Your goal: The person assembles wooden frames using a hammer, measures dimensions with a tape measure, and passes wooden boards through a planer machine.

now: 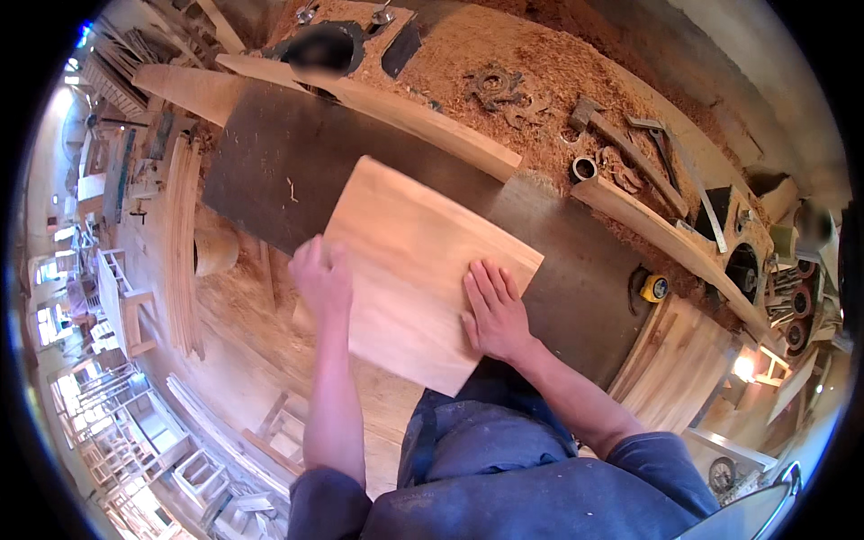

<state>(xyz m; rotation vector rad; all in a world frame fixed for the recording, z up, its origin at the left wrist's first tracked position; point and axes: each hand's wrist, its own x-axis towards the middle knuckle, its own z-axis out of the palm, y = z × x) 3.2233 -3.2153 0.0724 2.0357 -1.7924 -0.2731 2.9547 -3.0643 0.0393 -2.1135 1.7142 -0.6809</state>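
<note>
A flat, pale wooden board (418, 247) lies at an angle over the dark metal table of a machine (270, 162), its near corner reaching toward my body. My left hand (322, 277) is at the board's left edge with its fingers curled, slightly blurred; it appears to grip that edge. On the board's right part rests my right hand (497, 310), palm down, the fingers stretched out flat on the wood. Behind the board a long wooden fence (396, 112) runs across the metal table.
Sawdust covers the bench behind, with a hammer (625, 153), a metal ring (584, 168) and a toothed cutter (493, 87) on it. A yellow tape measure (654, 288) sits at the table's right. Stacked boards (684, 360) stand at right, long strips (183, 243) at left.
</note>
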